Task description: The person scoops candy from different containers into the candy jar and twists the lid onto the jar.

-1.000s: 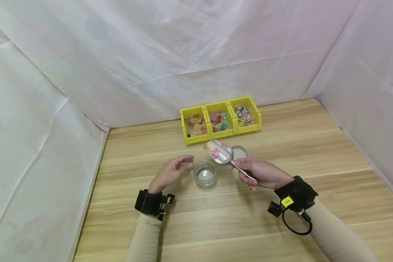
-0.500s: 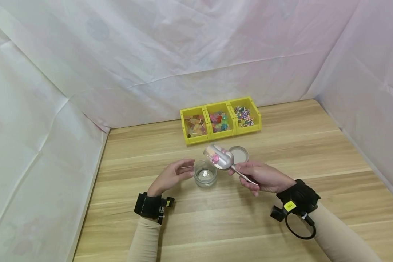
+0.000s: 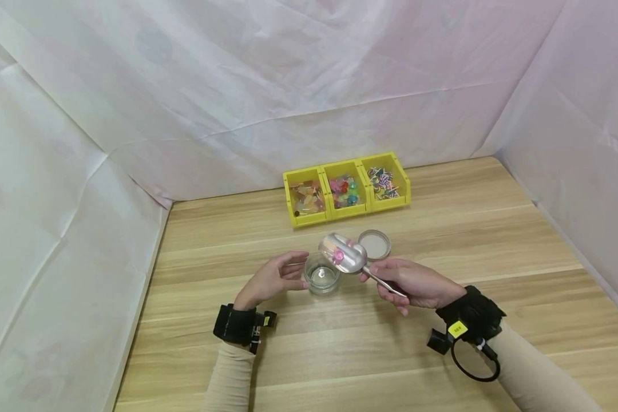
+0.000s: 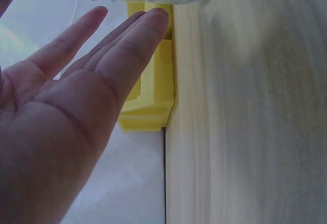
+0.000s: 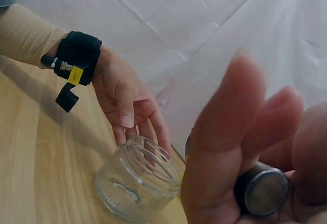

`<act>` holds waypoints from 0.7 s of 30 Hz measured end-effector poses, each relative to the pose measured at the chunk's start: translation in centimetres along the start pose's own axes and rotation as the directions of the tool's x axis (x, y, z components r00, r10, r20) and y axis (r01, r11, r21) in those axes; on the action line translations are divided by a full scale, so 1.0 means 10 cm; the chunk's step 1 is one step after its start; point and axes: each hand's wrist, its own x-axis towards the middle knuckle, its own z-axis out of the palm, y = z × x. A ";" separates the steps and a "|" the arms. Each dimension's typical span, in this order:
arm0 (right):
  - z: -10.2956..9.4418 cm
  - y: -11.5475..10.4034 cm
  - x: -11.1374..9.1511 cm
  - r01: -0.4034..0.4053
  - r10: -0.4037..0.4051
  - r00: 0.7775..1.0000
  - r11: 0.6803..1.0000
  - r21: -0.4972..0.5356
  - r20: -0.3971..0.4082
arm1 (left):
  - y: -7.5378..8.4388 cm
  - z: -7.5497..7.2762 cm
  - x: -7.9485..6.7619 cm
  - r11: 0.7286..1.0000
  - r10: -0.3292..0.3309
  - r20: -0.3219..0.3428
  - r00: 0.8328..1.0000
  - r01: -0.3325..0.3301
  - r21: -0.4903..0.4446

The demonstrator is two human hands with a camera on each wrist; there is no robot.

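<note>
Some pink candy (image 3: 339,256) lies in the scoop (image 3: 353,264), gripped by the right hand (image 3: 411,284) near the jar's (image 3: 321,278) one o'clock; the left hand (image 3: 274,279), fingers loose, is at its nine o'clock, and we judge that a hasty tilt may drop candy outside

Soft, even light fills the head view, pinkish at upper right, with faint shadows on the table (image 3: 319,366) at lower centre and a gleam on the scoop (image 3: 352,261) mid-frame, while the left wrist view is dimmer and bluish, the left hand (image 4: 71,91) shaded at lower left.
</note>
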 end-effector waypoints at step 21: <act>0.06 0.05 -0.02 -0.047 0.046 0.999 0.999 0.012 0.013 | -0.02 0.32 0.03 0.998 0.034 -0.087 0.996 -0.029 0.059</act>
